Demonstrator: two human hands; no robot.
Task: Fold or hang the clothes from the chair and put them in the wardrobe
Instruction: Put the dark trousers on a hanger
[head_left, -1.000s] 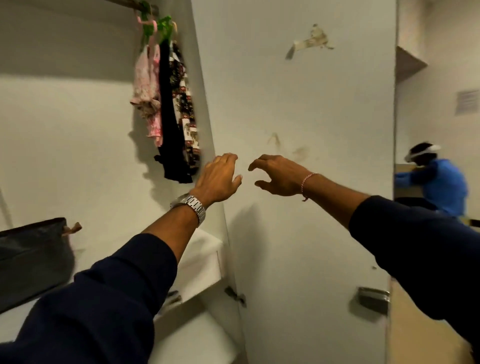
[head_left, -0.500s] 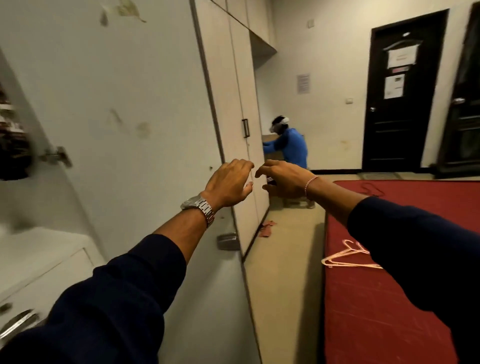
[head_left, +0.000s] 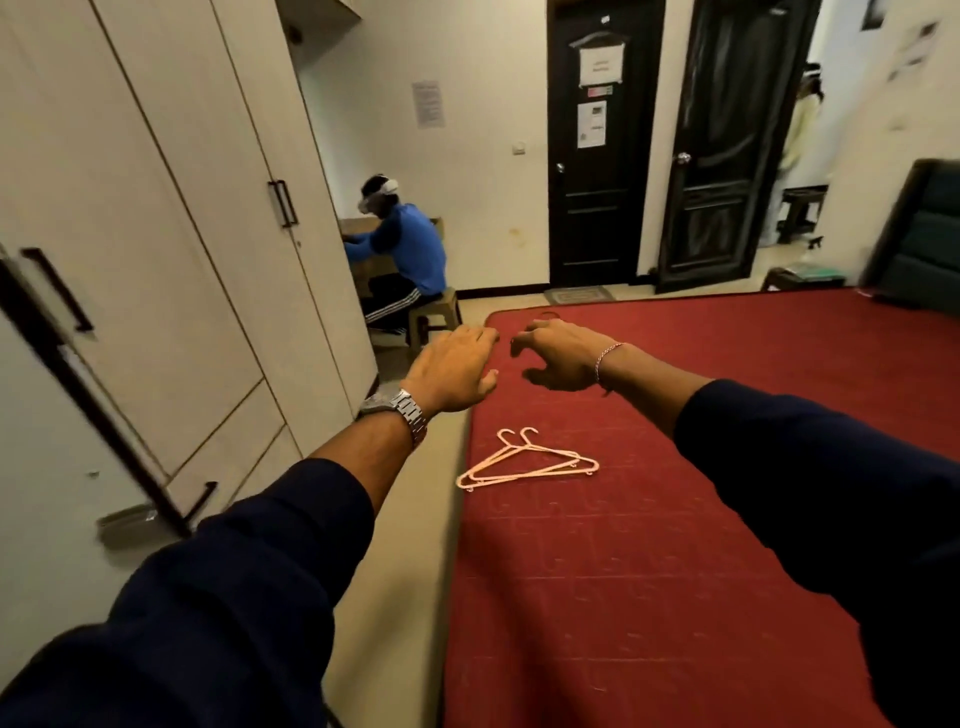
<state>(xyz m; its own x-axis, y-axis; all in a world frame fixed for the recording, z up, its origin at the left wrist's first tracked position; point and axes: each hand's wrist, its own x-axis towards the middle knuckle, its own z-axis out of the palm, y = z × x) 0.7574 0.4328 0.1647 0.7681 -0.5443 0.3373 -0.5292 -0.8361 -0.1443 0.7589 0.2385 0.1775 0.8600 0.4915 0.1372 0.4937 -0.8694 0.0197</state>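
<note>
Both hands are extended forward at arm's length, side by side and near each other without touching. The left hand is palm down with fingers straight and relaxed, holding nothing; a silver metal link watch sits on its wrist. The right hand is palm down with fingers loosely curled, holding nothing; a thin red-and-white thread bracelet circles its wrist. Both forearms emerge from dark navy sleeves.

Below the hands, nearer the person and between the two forearms, two pale pink plastic hangers lie flat and overlapping on a red bed cover, close to its left edge. Neither hand touches them.

To the left of the left hand stands the cream wardrobe with dark bar handles; its nearest door is swung open at the left edge of view. No clothes and no chair for them can be made out.

Beyond the left hand a person in a blue top sits on a small wooden stool. Beyond the right hand are two black panelled doors in the far wall.
</note>
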